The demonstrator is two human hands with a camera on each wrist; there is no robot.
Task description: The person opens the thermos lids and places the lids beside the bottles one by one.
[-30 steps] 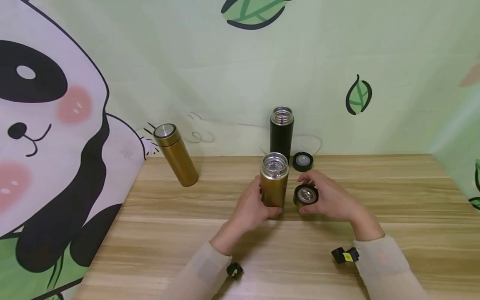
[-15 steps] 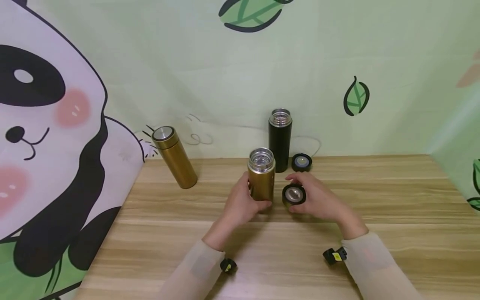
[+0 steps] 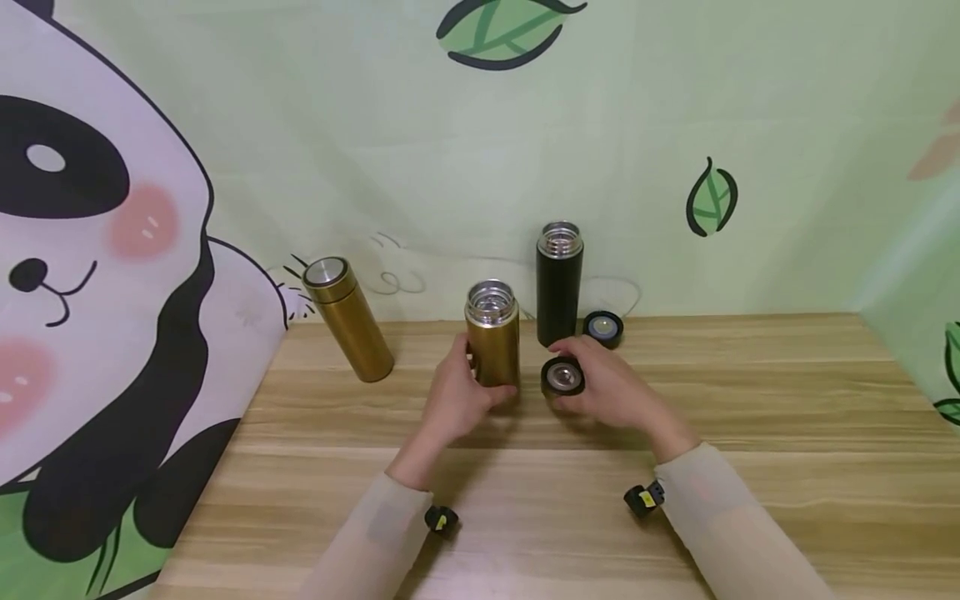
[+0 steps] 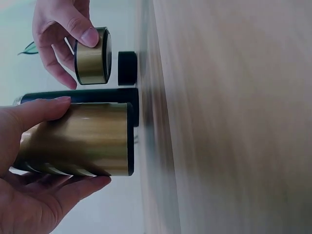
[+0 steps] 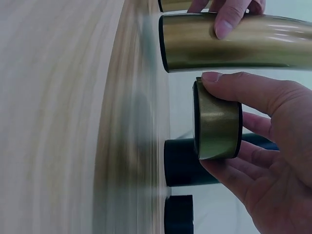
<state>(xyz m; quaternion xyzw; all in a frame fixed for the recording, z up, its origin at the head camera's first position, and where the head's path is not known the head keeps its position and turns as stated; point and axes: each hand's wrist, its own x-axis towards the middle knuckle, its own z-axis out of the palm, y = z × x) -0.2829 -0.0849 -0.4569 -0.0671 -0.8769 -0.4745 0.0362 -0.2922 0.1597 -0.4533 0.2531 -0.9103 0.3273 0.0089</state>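
My left hand (image 3: 459,398) grips an open gold thermos bottle (image 3: 495,350) round its lower body. The bottle stands upright in the hand, its steel mouth uncovered, and its base looks lifted off the table in the left wrist view. In my right hand (image 3: 611,387) is the gold lid (image 5: 219,124), pinched between thumb and fingers. The lid's round steel inner side faces up in the head view. Bottle and lid are apart, side by side, with the lid to the right. Behind them an uncapped black thermos bottle (image 3: 558,292) stands upright.
A black lid (image 3: 603,328) lies on the table, inner side up, right of the black bottle. Another gold thermos bottle (image 3: 348,321), with its lid on, stands at the left. A printed cloth wall (image 3: 465,167) rises behind the wooden table (image 3: 787,400).
Both hands have moved left and slightly away from me, carrying the gold bottle and its lid. The black bottle, black lid and capped gold bottle have stayed in place.
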